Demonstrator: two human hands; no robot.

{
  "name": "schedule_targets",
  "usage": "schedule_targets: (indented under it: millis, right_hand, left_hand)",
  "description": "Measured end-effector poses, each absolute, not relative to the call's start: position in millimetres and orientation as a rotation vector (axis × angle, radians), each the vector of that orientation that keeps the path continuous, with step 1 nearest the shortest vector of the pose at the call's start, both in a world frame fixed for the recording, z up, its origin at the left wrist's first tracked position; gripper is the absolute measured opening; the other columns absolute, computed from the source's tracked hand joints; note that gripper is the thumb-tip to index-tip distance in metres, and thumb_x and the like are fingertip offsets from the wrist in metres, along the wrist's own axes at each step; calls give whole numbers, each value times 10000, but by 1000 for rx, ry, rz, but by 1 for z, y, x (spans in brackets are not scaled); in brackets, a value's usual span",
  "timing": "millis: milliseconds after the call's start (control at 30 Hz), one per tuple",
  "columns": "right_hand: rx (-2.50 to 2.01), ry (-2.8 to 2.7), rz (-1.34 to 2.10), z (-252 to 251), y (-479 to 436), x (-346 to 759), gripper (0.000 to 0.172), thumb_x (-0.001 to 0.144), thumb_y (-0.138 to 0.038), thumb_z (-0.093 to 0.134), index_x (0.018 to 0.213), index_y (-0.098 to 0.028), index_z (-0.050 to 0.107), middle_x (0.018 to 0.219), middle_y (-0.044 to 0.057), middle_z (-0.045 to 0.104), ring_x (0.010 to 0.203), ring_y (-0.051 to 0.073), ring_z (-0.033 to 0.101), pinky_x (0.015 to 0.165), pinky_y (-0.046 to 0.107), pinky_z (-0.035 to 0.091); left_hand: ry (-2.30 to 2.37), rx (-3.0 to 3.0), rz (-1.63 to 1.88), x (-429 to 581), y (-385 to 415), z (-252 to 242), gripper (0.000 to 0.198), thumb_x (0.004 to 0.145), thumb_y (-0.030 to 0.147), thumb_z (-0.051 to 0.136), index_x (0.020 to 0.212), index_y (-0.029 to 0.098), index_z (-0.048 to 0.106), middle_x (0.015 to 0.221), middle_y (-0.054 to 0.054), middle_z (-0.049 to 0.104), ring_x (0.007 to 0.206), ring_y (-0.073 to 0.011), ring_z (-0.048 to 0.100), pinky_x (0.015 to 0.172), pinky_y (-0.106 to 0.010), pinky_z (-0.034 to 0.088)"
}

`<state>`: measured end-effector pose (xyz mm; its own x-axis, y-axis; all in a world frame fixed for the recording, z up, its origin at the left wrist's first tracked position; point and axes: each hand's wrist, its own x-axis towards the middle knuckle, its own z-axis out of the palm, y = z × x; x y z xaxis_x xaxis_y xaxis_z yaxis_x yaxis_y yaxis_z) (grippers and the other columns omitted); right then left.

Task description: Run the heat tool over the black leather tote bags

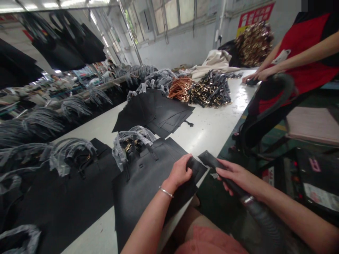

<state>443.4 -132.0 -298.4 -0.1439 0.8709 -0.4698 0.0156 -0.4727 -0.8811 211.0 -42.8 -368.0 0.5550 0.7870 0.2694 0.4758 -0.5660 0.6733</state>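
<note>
black bag (143, 183) lies flat at the near edge of the table (212, 130), at 6 o'clock in the view, its plastic-wrapped handles (132, 135) toward 11 o'clock. left hand (180, 173) rests on the bag's 3 o'clock corner, grip pinching the leather edge there. right hand (237, 176), just off the table at 4 o'clock, has its grip closed around a black hose (265, 218), whose flat nozzle (209, 158) points at the left fingers, close beside them. a pile of buckled straps (212, 90) sits at 12 o'clock, another person's hands (255, 74) at 1 o'clock
</note>
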Motion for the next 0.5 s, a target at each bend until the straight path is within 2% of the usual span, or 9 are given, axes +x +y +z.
schedule_targets:
  millis: [133,233,300,400,500]
  right_hand:
    - [-1499,-1008,1750,-302,-146,455,678,856,-383,628,1449,-241,332,772,-13,597,478,110,590,362,203,507]
    - [-1474,-1041,1902,-304,-155,456,703,849,-400,632,1459,-243,320,764,-13,605,468,111,598,358,198,508]
    - [-1459,-1059,1964,-304,-155,449,699,850,-394,622,1459,-228,322,750,-13,607,459,106,595,353,187,500]
    - [-1470,-1080,1956,-300,-145,432,681,853,-364,606,1454,-202,330,736,-18,597,437,94,577,338,175,483]
    - [-1474,-1087,1807,-299,-134,422,635,864,-366,589,1434,-194,365,735,-24,579,432,91,568,342,187,489]
  left_hand:
    - [1074,2107,900,206,-48,-369,546,637,4,502,1148,192,548,1062,-33,646,912,-170,600,854,-297,481]
    - [1181,1995,1022,204,-54,-371,463,643,-6,478,1046,198,580,847,14,651,742,-137,590,740,-256,475]
    - [1234,2017,1077,204,-56,-371,348,686,10,487,952,195,613,779,15,635,710,-137,582,721,-254,464]
    - [1209,2170,1020,207,-57,-372,150,817,117,530,880,189,645,791,-17,628,736,-152,580,724,-263,457]
    - [1180,2292,862,208,-56,-374,155,899,180,504,905,192,659,794,-31,602,754,-160,567,714,-258,453]
